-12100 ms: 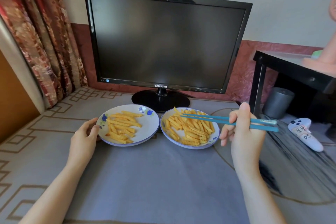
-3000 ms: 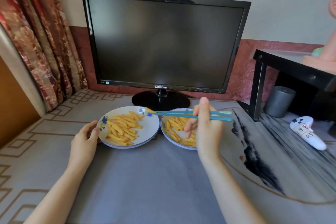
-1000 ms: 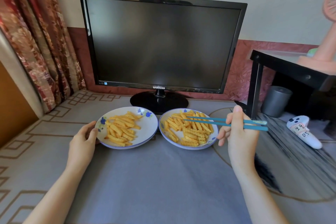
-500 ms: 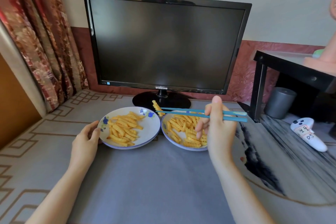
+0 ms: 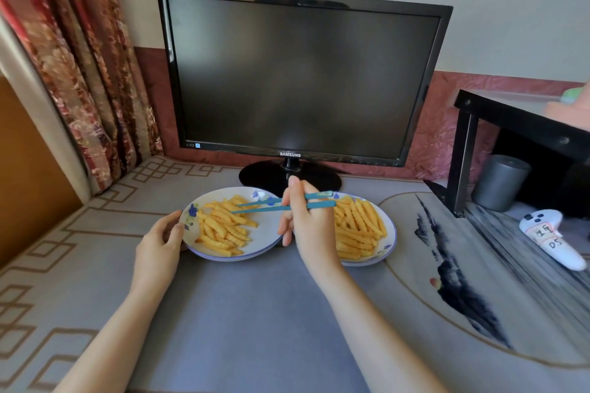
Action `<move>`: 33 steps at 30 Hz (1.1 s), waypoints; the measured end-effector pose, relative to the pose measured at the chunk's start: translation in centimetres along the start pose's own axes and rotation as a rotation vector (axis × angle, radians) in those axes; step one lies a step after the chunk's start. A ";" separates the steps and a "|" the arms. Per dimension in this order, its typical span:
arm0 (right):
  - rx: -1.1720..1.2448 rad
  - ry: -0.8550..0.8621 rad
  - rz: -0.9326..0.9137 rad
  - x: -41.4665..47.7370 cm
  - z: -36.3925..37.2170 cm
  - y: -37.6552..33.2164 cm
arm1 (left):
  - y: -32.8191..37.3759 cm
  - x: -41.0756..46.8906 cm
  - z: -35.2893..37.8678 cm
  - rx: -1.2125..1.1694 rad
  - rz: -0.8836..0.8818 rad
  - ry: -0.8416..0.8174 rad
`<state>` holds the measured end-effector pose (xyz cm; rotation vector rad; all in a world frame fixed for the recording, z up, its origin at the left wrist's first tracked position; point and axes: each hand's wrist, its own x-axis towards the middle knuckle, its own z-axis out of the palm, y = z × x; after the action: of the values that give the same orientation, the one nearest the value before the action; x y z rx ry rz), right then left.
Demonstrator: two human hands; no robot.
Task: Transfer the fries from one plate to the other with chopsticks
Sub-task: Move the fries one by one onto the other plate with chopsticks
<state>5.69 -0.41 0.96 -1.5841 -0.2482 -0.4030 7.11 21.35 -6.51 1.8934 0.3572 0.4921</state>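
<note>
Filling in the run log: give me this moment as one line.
right hand: holds chopsticks | chopsticks: tips over fries on left plate | left hand: holds its rim

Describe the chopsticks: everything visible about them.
The chopsticks are a slender teal pair that look like plastic; the upper one has a pale patterned patch near its thick end. The right hand holds them about midway, its fingers curled round them. They lie almost level, tips pointing left and slightly apart over the fries on the left plate. Whether the tips touch a fry cannot be told. The thick ends reach over the right plate.
</note>
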 end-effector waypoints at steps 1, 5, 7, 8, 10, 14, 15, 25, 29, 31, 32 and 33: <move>0.005 0.002 -0.001 -0.1 -0.2 0.0 | -0.1 0.0 0.0 -0.002 -0.002 0.001; 0.060 0.078 0.008 -0.2 -2.3 -1.0 | 0.0 0.0 0.1 -0.005 0.000 0.000; 0.064 0.130 0.002 -0.3 -4.1 -1.7 | -0.1 0.0 0.1 0.001 0.001 -0.001; 0.056 0.153 -0.012 -0.3 -5.1 -2.0 | -0.1 0.0 0.1 0.004 0.000 -0.003; 0.028 0.203 -0.052 -0.4 -7.3 -2.3 | -0.1 0.0 0.1 0.008 -0.004 -0.003; -0.019 0.275 -0.073 -1.0 -10.9 -2.2 | -0.1 0.1 0.1 0.004 -0.009 0.000; -0.031 0.283 -0.071 -1.1 -11.5 -2.1 | -0.1 0.1 0.1 0.006 -0.008 0.003; -0.145 0.291 -0.090 -3.3 -14.0 -3.3 | 0.1 -0.2 0.0 0.021 0.006 0.001; -0.162 0.331 -0.099 -3.9 -15.1 -4.1 | 0.0 -0.1 0.0 0.006 0.006 0.001; -0.184 0.337 -0.066 -4.1 -16.0 -4.2 | 0.0 -0.1 0.0 0.012 0.010 0.008; -0.193 0.331 -0.045 -4.1 -16.3 -4.2 | 0.1 -0.1 0.1 0.012 0.013 0.011; -0.198 0.320 -0.027 -4.1 -16.6 -4.1 | 0.1 -0.1 0.1 0.012 0.014 0.013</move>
<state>-1.43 -16.32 3.34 -1.6825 0.0173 -0.7109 7.04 21.14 -6.43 1.9060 0.3569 0.5130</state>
